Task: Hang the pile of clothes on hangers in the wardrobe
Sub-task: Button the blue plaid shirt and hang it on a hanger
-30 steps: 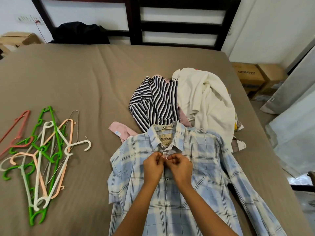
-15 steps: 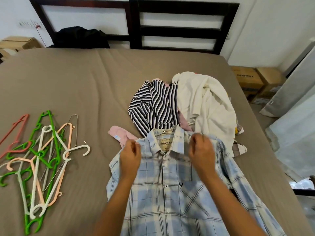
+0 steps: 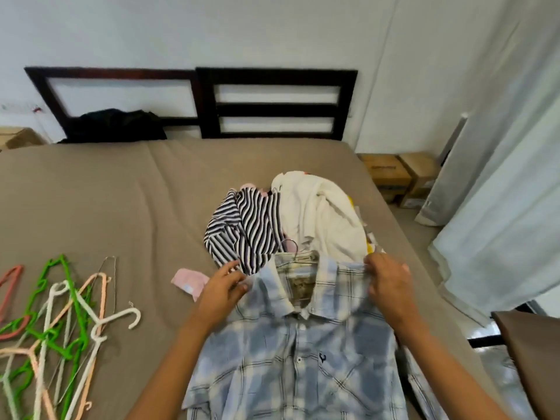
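While left hand (image 3: 225,287) and right hand (image 3: 386,283) pinch the plaid shirt (image 3: 291,359) by its shoulders, its neck label (image 3: 301,287) is blurred.

plaid shirt (image 3: 303,374) blurred (hem cropped), hangers (image 3: 98,334) cropped

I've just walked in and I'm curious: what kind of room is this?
Most likely a bedroom in a home. A wide bed with a dark headboard fills the view, and a pile of clothes, a shirt and loose hangers lie on it.
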`<action>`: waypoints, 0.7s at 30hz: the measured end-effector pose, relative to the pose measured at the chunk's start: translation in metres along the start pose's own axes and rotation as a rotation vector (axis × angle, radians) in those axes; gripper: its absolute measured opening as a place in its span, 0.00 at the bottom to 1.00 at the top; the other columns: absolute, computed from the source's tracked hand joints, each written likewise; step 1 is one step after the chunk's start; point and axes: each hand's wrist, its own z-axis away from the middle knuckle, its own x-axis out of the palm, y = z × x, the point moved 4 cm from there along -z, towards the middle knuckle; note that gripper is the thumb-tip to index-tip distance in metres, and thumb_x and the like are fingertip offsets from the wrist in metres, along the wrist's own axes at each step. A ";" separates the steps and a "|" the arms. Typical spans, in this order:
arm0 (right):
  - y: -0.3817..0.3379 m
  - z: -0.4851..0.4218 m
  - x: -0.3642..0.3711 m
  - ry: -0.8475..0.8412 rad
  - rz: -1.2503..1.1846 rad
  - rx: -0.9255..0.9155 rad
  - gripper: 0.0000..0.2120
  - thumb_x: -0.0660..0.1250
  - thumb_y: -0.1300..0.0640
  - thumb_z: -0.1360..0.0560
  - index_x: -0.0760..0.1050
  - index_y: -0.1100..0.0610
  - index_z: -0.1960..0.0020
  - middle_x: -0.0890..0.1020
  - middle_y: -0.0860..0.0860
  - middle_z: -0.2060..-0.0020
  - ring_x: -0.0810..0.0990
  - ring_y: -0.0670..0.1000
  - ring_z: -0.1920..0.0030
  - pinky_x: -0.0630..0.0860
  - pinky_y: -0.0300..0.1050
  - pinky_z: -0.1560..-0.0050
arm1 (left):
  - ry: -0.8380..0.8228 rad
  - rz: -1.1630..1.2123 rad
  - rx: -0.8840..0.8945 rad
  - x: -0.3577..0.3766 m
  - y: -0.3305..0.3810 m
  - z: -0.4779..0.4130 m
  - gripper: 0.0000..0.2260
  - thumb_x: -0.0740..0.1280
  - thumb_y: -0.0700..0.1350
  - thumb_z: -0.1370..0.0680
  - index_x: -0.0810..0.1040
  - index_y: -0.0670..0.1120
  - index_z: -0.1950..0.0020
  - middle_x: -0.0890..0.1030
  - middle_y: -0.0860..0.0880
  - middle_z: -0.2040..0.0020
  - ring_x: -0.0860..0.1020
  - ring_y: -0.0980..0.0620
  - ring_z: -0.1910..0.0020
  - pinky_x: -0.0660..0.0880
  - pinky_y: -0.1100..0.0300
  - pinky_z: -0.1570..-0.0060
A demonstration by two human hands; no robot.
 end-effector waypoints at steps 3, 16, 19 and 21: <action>-0.001 0.001 -0.097 0.141 0.021 0.048 0.12 0.53 0.58 0.35 0.74 0.57 0.60 0.77 0.52 0.66 0.76 0.57 0.66 0.63 0.45 0.63 | 0.006 0.101 0.154 -0.040 0.094 -0.007 0.08 0.64 0.51 0.23 0.79 0.48 0.54 0.80 0.62 0.55 0.76 0.66 0.58 0.72 0.67 0.57; -0.038 0.126 -0.558 0.642 0.792 0.147 0.10 0.60 0.56 0.25 0.80 0.57 0.54 0.79 0.56 0.64 0.76 0.62 0.72 0.75 0.48 0.73 | 0.258 0.231 0.901 -0.126 0.554 0.003 0.08 0.60 0.46 0.25 0.78 0.45 0.52 0.82 0.43 0.60 0.80 0.41 0.62 0.75 0.53 0.62; -0.042 0.189 -0.652 0.757 0.969 0.227 0.08 0.61 0.57 0.24 0.79 0.57 0.53 0.79 0.56 0.63 0.77 0.62 0.69 0.76 0.49 0.72 | 0.295 0.262 1.122 -0.117 0.667 0.038 0.08 0.60 0.46 0.24 0.75 0.48 0.47 0.81 0.43 0.54 0.80 0.39 0.62 0.78 0.48 0.64; -0.047 0.232 -0.708 0.790 1.065 0.263 0.09 0.60 0.56 0.23 0.79 0.57 0.52 0.80 0.56 0.61 0.78 0.61 0.68 0.77 0.49 0.71 | 0.343 0.273 1.248 -0.106 0.736 0.066 0.08 0.64 0.42 0.25 0.77 0.47 0.47 0.81 0.43 0.53 0.80 0.38 0.65 0.77 0.51 0.67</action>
